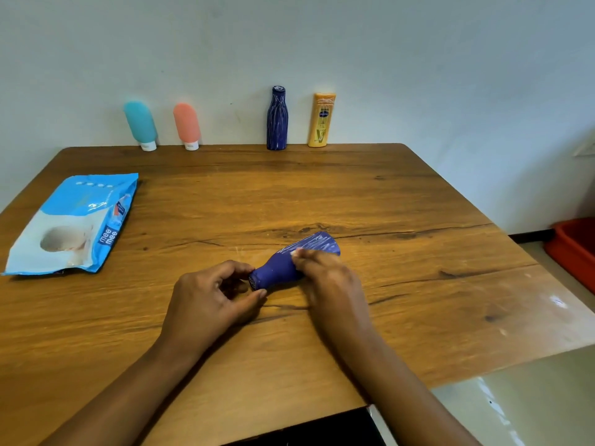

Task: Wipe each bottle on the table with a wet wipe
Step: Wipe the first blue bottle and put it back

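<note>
Left hand [212, 294] pinches cap end; right hand [325, 272] clamped over bottle [283, 265] body, wipe unseen. Bottle lies flat, base pointing far-right.

Wipes pack [72, 225]: we read "mee mee" on its side. Yellow bottle [320, 120]: logo unreadable to us.

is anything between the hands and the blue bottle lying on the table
Nothing visible. The left hand pinches the cap end of the lying bottle, and the right hand rests on its body. A small white bit shows at the right fingertips, too blurred to identify.
</note>
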Action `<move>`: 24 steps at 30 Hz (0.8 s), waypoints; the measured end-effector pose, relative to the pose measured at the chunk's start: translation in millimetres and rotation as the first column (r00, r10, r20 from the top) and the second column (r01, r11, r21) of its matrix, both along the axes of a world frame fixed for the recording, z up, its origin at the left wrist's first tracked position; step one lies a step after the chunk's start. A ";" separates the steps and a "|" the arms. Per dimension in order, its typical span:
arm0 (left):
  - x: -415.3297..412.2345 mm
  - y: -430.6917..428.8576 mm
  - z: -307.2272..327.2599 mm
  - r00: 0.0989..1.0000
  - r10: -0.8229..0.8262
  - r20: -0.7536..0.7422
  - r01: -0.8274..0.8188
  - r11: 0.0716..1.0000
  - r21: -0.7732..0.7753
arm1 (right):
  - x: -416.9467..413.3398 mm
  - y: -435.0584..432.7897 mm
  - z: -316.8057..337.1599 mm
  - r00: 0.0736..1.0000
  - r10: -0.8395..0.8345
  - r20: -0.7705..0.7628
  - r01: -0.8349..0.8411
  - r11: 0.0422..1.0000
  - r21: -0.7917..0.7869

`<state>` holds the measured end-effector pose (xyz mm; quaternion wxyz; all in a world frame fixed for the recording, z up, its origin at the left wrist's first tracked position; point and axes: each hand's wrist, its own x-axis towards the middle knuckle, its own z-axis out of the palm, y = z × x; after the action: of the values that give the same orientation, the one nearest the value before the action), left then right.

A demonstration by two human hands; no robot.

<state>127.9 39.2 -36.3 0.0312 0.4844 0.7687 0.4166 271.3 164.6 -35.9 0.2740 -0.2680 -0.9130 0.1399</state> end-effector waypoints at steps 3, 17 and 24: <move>0.8 0.9 -0.3 0.999 0.035 -0.004 -0.035 0.998 -0.043 | 8.5 27.3 4.8 0.989 -0.149 -0.010 0.149 0.987 -0.054; -1.8 2.0 -1.8 1.000 0.019 0.002 -0.019 0.997 -0.080 | 3.4 31.0 7.7 0.979 -0.199 -0.039 0.194 0.976 -0.099; -1.8 3.7 -1.2 0.998 0.003 -0.064 -0.010 0.994 -0.110 | -10.6 -17.2 -5.3 0.999 0.053 -0.009 -0.053 0.998 0.027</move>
<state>126.1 43.0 -37.5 0.0320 0.4926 0.7927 0.3577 260.7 147.4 -41.2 0.2783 -0.2394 -0.9202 0.1361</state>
